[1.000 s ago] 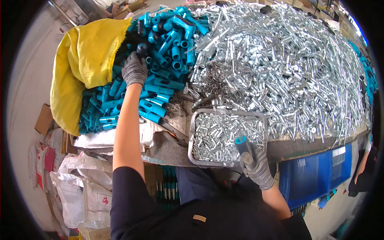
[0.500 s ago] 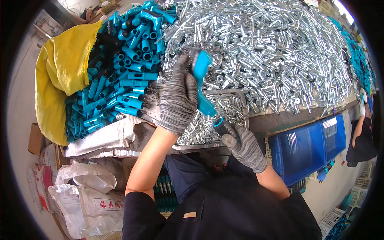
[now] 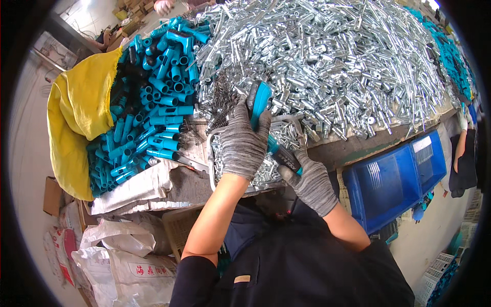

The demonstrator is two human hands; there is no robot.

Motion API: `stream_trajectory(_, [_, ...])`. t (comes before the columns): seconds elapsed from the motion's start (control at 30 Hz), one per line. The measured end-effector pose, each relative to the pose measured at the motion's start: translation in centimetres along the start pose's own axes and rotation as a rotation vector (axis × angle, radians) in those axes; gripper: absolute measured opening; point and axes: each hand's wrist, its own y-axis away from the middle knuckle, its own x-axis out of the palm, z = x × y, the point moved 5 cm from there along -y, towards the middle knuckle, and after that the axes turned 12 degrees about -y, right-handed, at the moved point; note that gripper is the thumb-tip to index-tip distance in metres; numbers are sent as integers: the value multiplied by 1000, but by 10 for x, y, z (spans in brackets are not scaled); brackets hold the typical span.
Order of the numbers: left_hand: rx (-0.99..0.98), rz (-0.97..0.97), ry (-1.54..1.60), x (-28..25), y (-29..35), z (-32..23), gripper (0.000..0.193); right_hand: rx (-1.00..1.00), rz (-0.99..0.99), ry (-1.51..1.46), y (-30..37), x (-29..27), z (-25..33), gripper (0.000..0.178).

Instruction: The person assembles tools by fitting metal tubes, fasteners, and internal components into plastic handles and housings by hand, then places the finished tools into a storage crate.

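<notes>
My left hand (image 3: 243, 143), in a grey knitted glove, is closed around a teal pistol-shaped tool handle (image 3: 261, 100) with a dark grip. In my right hand (image 3: 313, 185), gloved the same way, is a black-and-teal tubular sleeve (image 3: 289, 160). The lower end of the handle meets the sleeve in one slanting line; whether one sits inside the other I cannot tell. Both are above a metal-rimmed tray (image 3: 211, 161) of small silver parts. Left of it lies a heap of teal tool bodies (image 3: 166, 111). A mound of silver metal pieces (image 3: 327, 66) spreads behind.
A yellow sack (image 3: 82, 102) lies open around the teal bodies. Dark springs (image 3: 221, 100) lie between the heaps. Blue bins (image 3: 381, 179) stand at the right below the table edge. White sacks (image 3: 123, 266) sit at the lower left. Another person's arm (image 3: 461, 146) shows at the far right.
The handle and the sleeve, apart before, now meet end to end. My left hand has moved down and right, and the sleeve has tilted toward the handle. The whole view has shifted slightly.
</notes>
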Motion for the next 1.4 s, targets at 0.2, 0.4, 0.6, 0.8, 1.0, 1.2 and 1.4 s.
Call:
stream_trajectory(0.2, [26, 139, 837, 5, 4, 0, 50, 567, 663, -1173, 24, 14, 18, 72])
stream_trajectory(0.4, [-13, 662, 2685, -19, 21, -32, 68, 421, 1131, -1352, 39, 30, 38, 87])
stream_trajectory(0.6, [190, 896, 1352, -43, -7, -16, 85, 520, 717, -901, 20, -4, -2, 63])
stream_trajectory(0.8, [154, 654, 1042, -8, -43, 34, 59, 507, 828, -1046, 47, 12, 29, 78])
stream_trajectory(1.0, [178, 727, 1084, -28, -35, -12, 54, 419, 502, -1179, 17, -34, -5, 68])
stream_trajectory(1.2, [263, 773, 1155, -30, -30, -44, 58, 409, 657, -1119, 21, -1, -42, 51])
stream_trajectory(1.4, [163, 765, 978, -19, -35, -24, 50, 554, 826, -1217, 45, 16, 1, 48])
